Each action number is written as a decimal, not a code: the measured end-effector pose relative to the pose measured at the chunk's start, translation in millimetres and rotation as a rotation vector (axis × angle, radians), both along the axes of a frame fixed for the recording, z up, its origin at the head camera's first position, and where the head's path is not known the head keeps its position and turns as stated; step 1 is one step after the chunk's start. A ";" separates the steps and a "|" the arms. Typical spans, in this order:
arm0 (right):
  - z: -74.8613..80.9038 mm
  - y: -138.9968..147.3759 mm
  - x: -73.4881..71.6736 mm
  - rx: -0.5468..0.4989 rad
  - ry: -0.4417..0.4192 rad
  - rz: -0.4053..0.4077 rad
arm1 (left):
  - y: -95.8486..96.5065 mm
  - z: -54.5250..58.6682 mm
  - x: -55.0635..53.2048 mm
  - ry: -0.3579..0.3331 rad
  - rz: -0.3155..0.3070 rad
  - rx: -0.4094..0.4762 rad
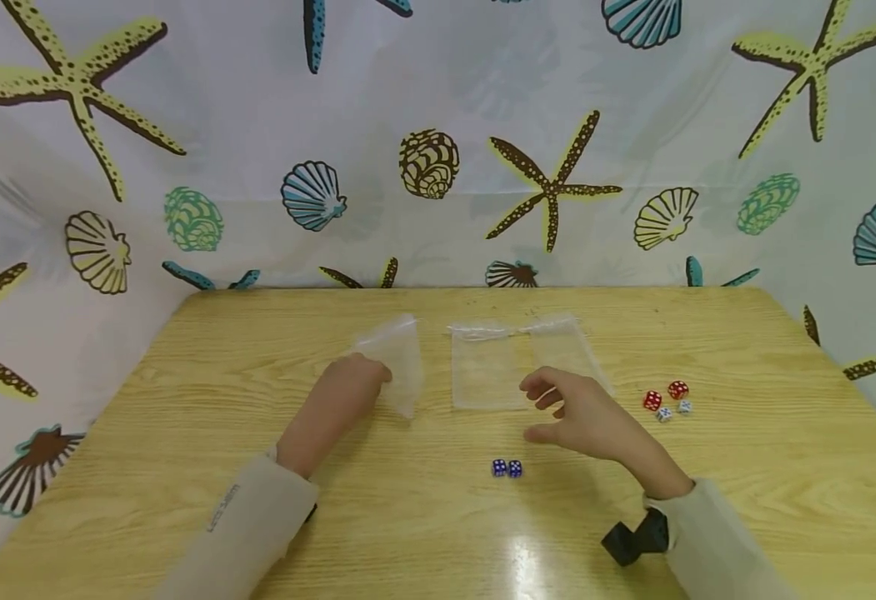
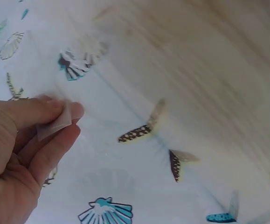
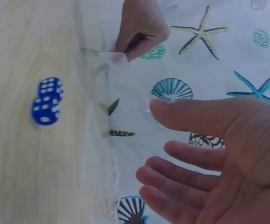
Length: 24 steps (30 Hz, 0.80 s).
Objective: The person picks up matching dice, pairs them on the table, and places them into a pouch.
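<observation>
Our left hand [image 1: 352, 382] pinches a bag [image 1: 405, 367] between its fingers, our right hand [image 1: 586, 415] hangs slack, and so slight a pinch could lose the bag.

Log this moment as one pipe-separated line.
left hand: pinches translucent bag | right hand: holds nothing | two blue dice: side by side on table | red dice, white dice: clustered farther right
</observation>
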State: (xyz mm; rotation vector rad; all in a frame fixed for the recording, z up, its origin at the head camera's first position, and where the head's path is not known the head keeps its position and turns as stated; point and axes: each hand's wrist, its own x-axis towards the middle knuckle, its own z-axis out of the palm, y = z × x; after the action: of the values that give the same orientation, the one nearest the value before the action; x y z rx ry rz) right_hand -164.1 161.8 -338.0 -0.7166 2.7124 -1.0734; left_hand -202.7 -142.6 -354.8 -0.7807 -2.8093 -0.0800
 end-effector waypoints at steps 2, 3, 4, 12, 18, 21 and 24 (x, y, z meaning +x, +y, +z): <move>3.0 -0.6 -3.0 -0.005 0.012 -0.009 | 7.5 4.2 5.6 0.043 0.002 -0.009; 4.2 -1.0 -4.3 -0.010 0.014 -0.011 | 11.0 5.8 8.2 0.061 0.006 -0.012; 5.4 -1.7 -5.5 -0.014 0.014 -0.011 | 14.4 7.5 10.6 0.080 0.009 -0.017; 16.3 -8.4 -11.6 -0.074 -0.046 -0.057 | 38.1 19.9 29.2 0.165 -0.051 -0.027; 22.4 -11.7 -13.2 -0.158 -0.122 -0.078 | 55.1 23.8 42.5 0.253 -0.138 -0.005; 22.5 -13.7 -13.4 -0.194 -0.142 -0.078 | 63.3 24.5 47.3 0.290 -0.162 -0.015; 22.5 -16.7 -13.2 -0.210 -0.149 -0.085 | 70.5 25.1 51.3 0.304 -0.169 -0.017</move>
State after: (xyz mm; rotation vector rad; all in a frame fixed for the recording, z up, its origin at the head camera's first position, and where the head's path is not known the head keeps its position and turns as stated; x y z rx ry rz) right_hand -177.3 145.1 -315.5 -0.5282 2.5504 -1.3875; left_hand -151.4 -72.1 -329.7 -0.9458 -2.4594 0.0321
